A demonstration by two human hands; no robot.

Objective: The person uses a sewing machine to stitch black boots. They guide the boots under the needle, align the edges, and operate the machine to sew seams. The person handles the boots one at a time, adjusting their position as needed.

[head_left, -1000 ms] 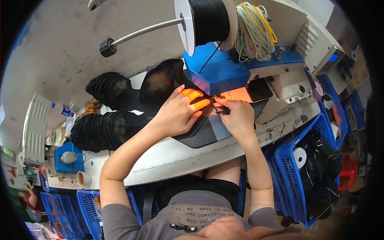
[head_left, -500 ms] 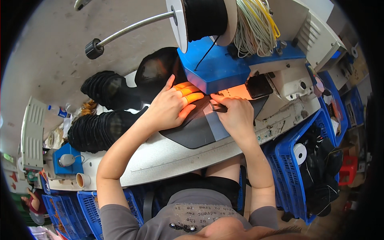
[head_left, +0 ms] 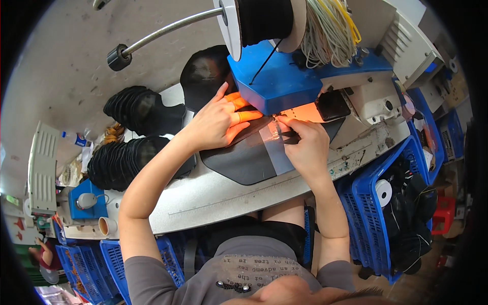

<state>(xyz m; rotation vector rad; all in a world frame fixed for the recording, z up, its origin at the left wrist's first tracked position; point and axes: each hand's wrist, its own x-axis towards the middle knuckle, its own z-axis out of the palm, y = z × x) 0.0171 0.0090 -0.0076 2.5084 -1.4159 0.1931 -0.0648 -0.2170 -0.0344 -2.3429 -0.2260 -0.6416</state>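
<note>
My left hand [head_left: 219,123] lies with its fingers stretched out on a flat black shaped piece [head_left: 236,165], beside the blue sewing machine head [head_left: 277,84]. Orange covers wrap some of its fingers. On the other side of the lit sewing spot, my right hand [head_left: 308,146] is closed, thumb and forefinger pinching a thin black piece [head_left: 291,136] whose exact kind I cannot make out. A greyish translucent band [head_left: 278,152] runs across the black piece beneath the right fingers. The needle area is hidden under the machine head.
Stacks of black cut pieces [head_left: 133,113] lie at the left of the table [head_left: 223,202]. A large spool of black cord [head_left: 264,21] hangs over the machine. Blue baskets [head_left: 363,203] stand at the right. A small cup [head_left: 107,225] sits at the table's left edge.
The right hand has shifted slightly right and nearer me. My left hand has crept a little to the right, its fingers still flat on the black piece.
</note>
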